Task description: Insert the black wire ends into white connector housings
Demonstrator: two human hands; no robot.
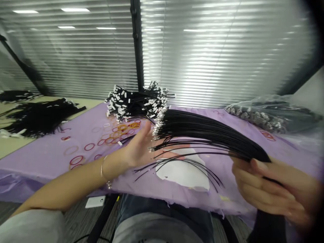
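Wires point(202, 126), in right hand point(273, 189); over left hand point(139, 148)

No text can be read clearly. Red marks point(267, 135) toward the desk's point(50, 152) far right corner are too blurred.

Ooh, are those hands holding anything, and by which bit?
The right hand grips a bundle of black wires well back from its silvery tips. The left hand is open near those tips, not gripping.
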